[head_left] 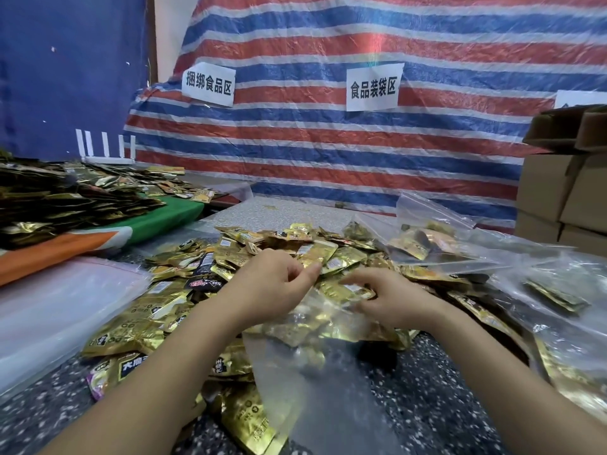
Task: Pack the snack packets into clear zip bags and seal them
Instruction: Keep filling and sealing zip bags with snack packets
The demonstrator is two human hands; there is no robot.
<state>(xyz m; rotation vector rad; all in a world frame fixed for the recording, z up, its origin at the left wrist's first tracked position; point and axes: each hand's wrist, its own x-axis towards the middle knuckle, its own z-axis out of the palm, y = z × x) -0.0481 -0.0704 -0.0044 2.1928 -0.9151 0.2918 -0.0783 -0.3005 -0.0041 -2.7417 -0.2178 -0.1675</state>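
A heap of gold snack packets (262, 257) covers the table's (427, 405) centre, from 9 to 1 o'clock. Bare speckled table shows at 5 and 7 o'clock, giving open passage. Filled clear bags (443, 247) crowd 2 o'clock, stacked cardboard boxes (565, 192) block 3 o'clock, and a flat pile of empty bags (59, 310) fills 9 o'clock.

A packing workroom is shown. The back wall is covered by a striped plastic sheet (328, 133), and paper signs (372, 88) with printed words are stuck on it. Brown cardboard boxes (565, 188) are stacked at the right. A big heap of gold snack packets (184, 290) is spread over the speckled bench (427, 405), with clear bags (460, 254) beside it.
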